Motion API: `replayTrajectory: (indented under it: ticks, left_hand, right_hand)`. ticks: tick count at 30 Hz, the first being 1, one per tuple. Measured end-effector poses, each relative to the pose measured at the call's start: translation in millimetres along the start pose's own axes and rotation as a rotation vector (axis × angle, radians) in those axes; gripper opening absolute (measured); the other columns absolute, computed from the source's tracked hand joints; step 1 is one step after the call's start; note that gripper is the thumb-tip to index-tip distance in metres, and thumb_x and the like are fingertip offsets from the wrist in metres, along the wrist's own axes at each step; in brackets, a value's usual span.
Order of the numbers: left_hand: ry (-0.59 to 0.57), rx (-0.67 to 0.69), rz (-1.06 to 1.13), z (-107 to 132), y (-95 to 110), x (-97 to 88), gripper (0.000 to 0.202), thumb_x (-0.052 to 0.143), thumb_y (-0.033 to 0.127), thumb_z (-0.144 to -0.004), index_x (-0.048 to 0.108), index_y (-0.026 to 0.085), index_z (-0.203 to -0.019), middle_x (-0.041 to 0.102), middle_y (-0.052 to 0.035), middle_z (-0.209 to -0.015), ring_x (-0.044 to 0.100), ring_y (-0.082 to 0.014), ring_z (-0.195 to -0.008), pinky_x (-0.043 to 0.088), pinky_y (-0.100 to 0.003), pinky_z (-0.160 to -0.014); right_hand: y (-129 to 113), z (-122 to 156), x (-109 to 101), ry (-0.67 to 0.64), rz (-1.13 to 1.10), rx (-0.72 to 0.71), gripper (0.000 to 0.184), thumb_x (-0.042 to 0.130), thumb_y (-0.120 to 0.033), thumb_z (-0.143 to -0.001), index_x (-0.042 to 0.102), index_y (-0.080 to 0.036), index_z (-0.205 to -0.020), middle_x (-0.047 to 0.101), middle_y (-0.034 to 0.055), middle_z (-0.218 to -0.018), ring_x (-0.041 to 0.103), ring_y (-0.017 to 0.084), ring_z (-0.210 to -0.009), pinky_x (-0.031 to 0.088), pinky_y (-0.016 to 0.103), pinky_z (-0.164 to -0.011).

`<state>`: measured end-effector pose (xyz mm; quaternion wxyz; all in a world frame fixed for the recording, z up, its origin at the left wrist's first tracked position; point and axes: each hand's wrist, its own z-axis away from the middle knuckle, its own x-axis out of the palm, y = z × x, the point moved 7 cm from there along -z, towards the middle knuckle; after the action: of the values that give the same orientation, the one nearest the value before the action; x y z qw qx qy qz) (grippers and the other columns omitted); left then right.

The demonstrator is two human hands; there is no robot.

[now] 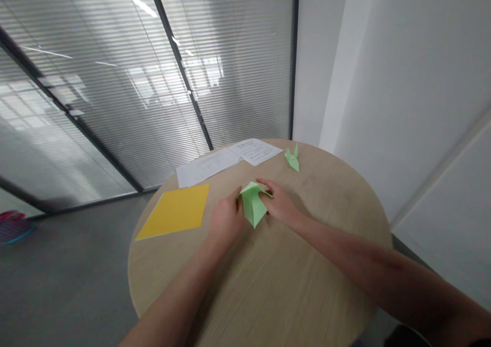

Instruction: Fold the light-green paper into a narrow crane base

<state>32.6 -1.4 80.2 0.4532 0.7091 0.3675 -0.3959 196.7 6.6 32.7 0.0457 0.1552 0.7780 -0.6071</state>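
A light green sheet of folded paper point(253, 206) is held between both hands over the round table. My left hand point(227, 215) pinches its left edge, thumb in front. On the opposite side, my right hand point(281, 201) grips the right edge, with its index finger reaching over the top corner. The paper bulges open in the middle and comes to a point at the bottom. Most of my left fingers are hidden behind the hand and paper. Farther back on the right lies a green origami crane point(292, 158), apart from both hands.
The round wooden table point(345, 203) bears a stack of yellow paper point(174, 211) at the left. Printed white sheets point(255, 151) lie along its far edge. Glass panels with blinds point(245, 81) stand behind, a white wall point(414, 106) at right. A pink basket point(14, 226) sits on the floor.
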Motion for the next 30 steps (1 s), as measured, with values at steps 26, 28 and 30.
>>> replayTrajectory:
  ticks: [26, 28, 30]
  left_hand:
    - [-0.240, -0.318, 1.249, 2.1, -26.3, 36.7, 0.051, 0.072, 0.064, -0.085, 0.071, 0.014, -0.091, 0.069, -0.0108, -0.097, 0.063, -0.0153, -0.073, 0.055, -0.024, -0.054]
    - [-0.276, -0.330, 1.272, 2.5, -25.5, 38.9, 0.048, 0.071, 0.062, -0.086, 0.072, 0.014, -0.092, 0.070, -0.0109, -0.098, 0.065, -0.0160, -0.075, 0.055, -0.023, -0.053]
    - [-0.304, -0.340, 1.291, 2.7, -24.4, 39.8, 0.044, 0.070, 0.058, -0.089, 0.074, 0.015, -0.096, 0.072, -0.0118, -0.103, 0.068, -0.0172, -0.078, 0.054, -0.023, -0.053]
  right_hand:
    - [-51.7, 24.2, -14.0, -0.289, 0.315, -0.650, 0.053, 0.057, -0.009, -0.090, 0.066, -0.028, -0.138, 0.074, 0.0055, -0.135, 0.070, 0.023, -0.121, 0.053, 0.042, -0.106]
    - [-53.0, 25.3, -12.8, -0.289, 0.359, -0.652, 0.053, 0.056, -0.009, -0.090, 0.065, -0.028, -0.139, 0.074, 0.0056, -0.135, 0.071, 0.023, -0.120, 0.053, 0.042, -0.105]
    - [-53.1, 25.2, -12.8, -0.272, 0.403, -0.636, 0.054, 0.059, -0.009, -0.088, 0.066, -0.028, -0.137, 0.074, 0.0057, -0.134, 0.071, 0.025, -0.118, 0.053, 0.043, -0.104]
